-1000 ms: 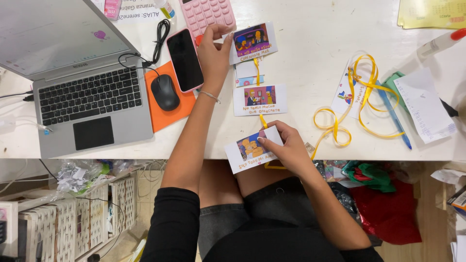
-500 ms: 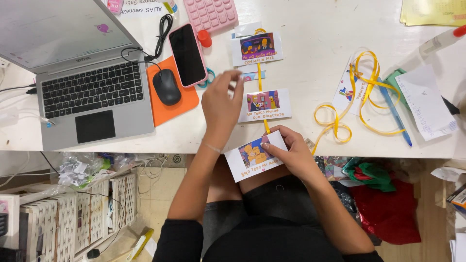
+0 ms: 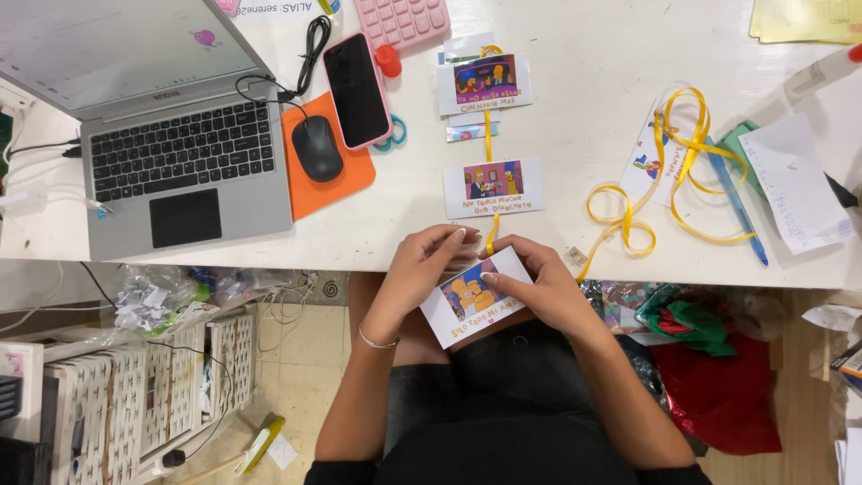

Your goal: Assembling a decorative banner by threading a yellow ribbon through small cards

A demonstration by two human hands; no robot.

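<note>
A white cartoon picture card (image 3: pixel 473 307) sits at the table's near edge over my lap, held from both sides. My left hand (image 3: pixel 420 273) pinches its upper left corner; my right hand (image 3: pixel 539 286) grips its right side. A yellow ribbon strip (image 3: pixel 489 135) runs up from this card under a second picture card (image 3: pixel 494 188) to a third card (image 3: pixel 484 83) farther back on the white table (image 3: pixel 575 108).
A loose coil of yellow ribbon (image 3: pixel 669 180) lies to the right, beside a blue pen (image 3: pixel 738 208) and papers. A laptop (image 3: pixel 148 126), a black mouse (image 3: pixel 317 147) on an orange pad, a pink-cased phone (image 3: pixel 356 90) and a pink calculator (image 3: pixel 402 18) fill the left and back.
My left hand has drawn back from the far card near the phone to the near edge and now grips the card that my right hand held alone.
</note>
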